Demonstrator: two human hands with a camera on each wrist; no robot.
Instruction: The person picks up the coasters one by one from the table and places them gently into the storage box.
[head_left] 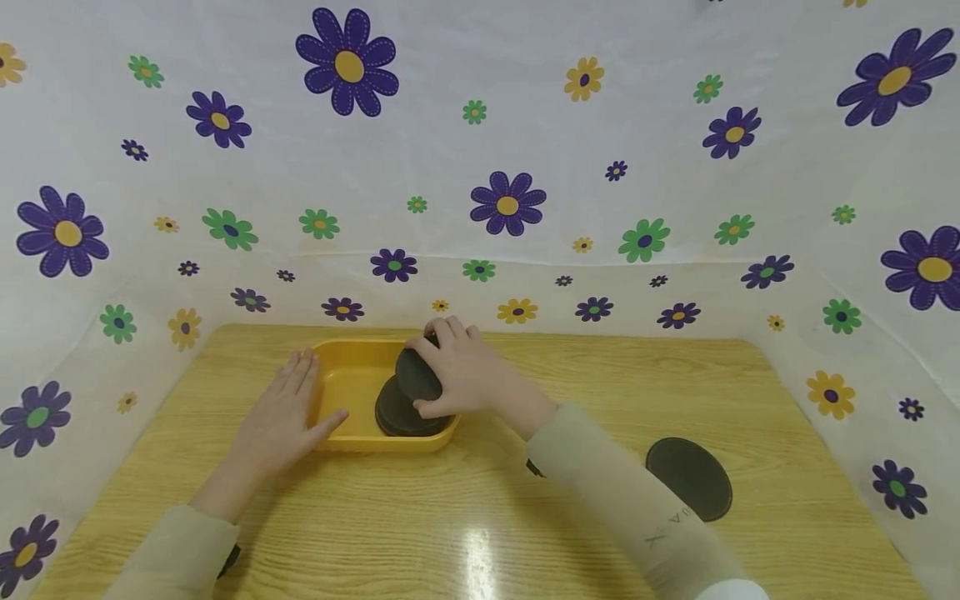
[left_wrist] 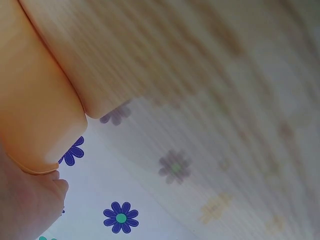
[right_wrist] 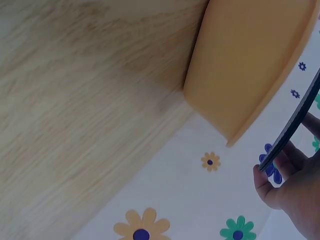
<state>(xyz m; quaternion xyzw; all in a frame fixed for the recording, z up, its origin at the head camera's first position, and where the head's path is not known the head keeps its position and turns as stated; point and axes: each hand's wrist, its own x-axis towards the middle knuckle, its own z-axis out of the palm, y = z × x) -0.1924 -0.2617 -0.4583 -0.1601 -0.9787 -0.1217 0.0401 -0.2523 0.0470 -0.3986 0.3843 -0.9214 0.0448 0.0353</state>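
A yellow tray (head_left: 367, 444) stands toward the back of the table. At its right end lies a stack of dark round coasters (head_left: 399, 417). My right hand (head_left: 468, 371) holds another dark coaster (head_left: 415, 379) tilted over that stack, thumb at the near side and fingers over the far edge. The right wrist view shows this coaster edge-on as a thin dark disc (right_wrist: 292, 125), above the tray's rim. My left hand (head_left: 281, 421) rests against the tray's left end with fingers extended and thumb spread toward the front rim. In the left wrist view it touches the tray wall (left_wrist: 40, 90).
A single dark coaster (head_left: 688, 477) lies flat on the wooden table (head_left: 420, 517) at the right, beside my right forearm. A white flowered cloth (head_left: 435, 150) hangs at the back and both sides of the table.
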